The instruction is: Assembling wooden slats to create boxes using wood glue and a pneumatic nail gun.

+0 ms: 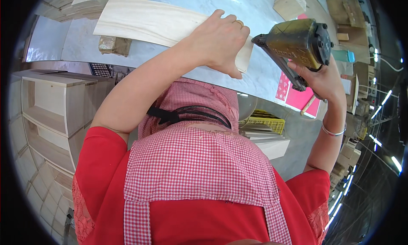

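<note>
Evidently grasping a pale wooden board (144,22), likely light, stiff and best held across both long edges, over the far worktable (262,77) with the left hand (221,43); clutching a heavy-looking nail gun (293,39) by its handle in the right hand (322,80).

left hand (219,43) arches (thumb spread) while right hand (321,80) grips.
</note>
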`<state>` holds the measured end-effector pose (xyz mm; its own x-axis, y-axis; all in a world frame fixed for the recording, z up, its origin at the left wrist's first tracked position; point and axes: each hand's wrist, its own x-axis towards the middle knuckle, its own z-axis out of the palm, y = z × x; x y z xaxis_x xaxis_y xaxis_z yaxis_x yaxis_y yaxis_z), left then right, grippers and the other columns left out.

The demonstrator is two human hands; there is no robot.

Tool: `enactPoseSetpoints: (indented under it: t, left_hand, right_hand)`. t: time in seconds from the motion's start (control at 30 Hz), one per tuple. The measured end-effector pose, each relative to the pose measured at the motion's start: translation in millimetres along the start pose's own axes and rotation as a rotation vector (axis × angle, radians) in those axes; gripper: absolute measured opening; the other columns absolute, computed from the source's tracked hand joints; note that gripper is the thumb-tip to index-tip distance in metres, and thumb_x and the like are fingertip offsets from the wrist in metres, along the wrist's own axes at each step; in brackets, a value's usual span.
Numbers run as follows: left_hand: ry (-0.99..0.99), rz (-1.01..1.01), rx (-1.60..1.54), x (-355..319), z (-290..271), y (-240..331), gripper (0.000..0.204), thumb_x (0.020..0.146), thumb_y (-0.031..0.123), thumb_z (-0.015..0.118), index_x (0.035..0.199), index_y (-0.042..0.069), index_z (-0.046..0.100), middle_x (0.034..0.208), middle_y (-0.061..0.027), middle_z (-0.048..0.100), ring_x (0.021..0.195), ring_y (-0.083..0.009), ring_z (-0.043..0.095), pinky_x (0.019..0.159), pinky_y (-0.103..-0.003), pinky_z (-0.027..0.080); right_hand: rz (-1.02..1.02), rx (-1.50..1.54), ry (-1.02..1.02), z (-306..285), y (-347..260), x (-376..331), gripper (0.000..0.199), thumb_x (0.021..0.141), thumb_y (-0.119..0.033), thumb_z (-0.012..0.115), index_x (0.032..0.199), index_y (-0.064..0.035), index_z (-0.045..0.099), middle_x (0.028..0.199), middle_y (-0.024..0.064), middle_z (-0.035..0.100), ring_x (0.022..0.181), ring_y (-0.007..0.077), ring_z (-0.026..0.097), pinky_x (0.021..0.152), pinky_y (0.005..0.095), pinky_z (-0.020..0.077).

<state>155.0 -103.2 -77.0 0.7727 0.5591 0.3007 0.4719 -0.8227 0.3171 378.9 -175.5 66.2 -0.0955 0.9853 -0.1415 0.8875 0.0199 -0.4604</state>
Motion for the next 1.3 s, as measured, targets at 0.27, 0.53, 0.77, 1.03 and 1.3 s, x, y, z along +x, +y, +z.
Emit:
enactPoseSetpoints:
  t: [0.27, 0.53, 0.77, 1.03, 1.3]
  left_hand:
    - [0.0, 0.088, 0.008, 3.4, -9.6, -17.4, 0.085, 0.068, 0.066, 0.075, 0.114, -0.004, 0.059, 0.11, -0.0186, 0.066, 0.114, -0.0331, 0.058, 0.108, -0.048, 0.036]
    - [-0.677, -0.233, -0.309, 30.2, -100.7, -69.8, 0.046, 0.087, 0.045, 0.067, 0.089, -0.001, 0.066, 0.087, -0.0152, 0.064, 0.077, -0.0216, 0.063, 0.074, -0.034, 0.051]
    - [0.326, -0.453, -0.932, 64.4, -136.4, -38.1, 0.037, 0.093, 0.036, 0.064, 0.096, -0.002, 0.062, 0.09, -0.0072, 0.064, 0.082, -0.0136, 0.06, 0.069, -0.034, 0.052]
    - [0.517, -1.018, -1.518, -42.5, -17.0, -12.3, 0.024, 0.102, 0.018, 0.054, 0.119, 0.0, 0.054, 0.12, -0.0114, 0.061, 0.103, -0.02, 0.065, 0.083, -0.037, 0.059]
    - [0.593, -1.14, -1.53, -89.1, 17.7, 4.7, 0.028, 0.103, 0.018, 0.053, 0.125, 0.002, 0.049, 0.116, -0.0092, 0.061, 0.104, -0.021, 0.065, 0.085, -0.037, 0.058]
  right_hand:
    - [0.134, 0.003, 0.19, -0.3, 45.4, -26.9, 0.041, 0.077, -0.017, 0.084, 0.109, 0.0008, 0.065, 0.094, 0.011, 0.072, 0.082, 0.0169, 0.066, 0.076, 0.0328, 0.0536]
    - [0.073, -0.482, 0.498, 56.9, 222.1, -113.3, 0.061, 0.082, -0.007, 0.067, 0.138, 0.0008, 0.045, 0.103, 0.0221, 0.068, 0.096, 0.0313, 0.069, 0.093, 0.0516, 0.0476]
    - [0.682, -0.585, 0.476, 107.5, 256.9, -117.7, 0.068, 0.082, -0.017, 0.072, 0.142, -0.004, 0.044, 0.107, 0.0201, 0.066, 0.096, 0.0396, 0.065, 0.091, 0.0529, 0.0454]
    - [0.448, -0.451, 0.734, 88.7, 225.7, -51.8, 0.069, 0.081, -0.026, 0.077, 0.136, 0.0025, 0.048, 0.113, 0.0246, 0.061, 0.109, 0.0417, 0.057, 0.09, 0.0507, 0.045]
    - [0.344, 0.019, 1.013, 103.8, 186.8, 163.0, 0.101, 0.074, -0.04, 0.083, 0.141, 0.0145, 0.032, 0.135, 0.0312, 0.049, 0.128, 0.0417, 0.049, 0.109, 0.0443, 0.0377]
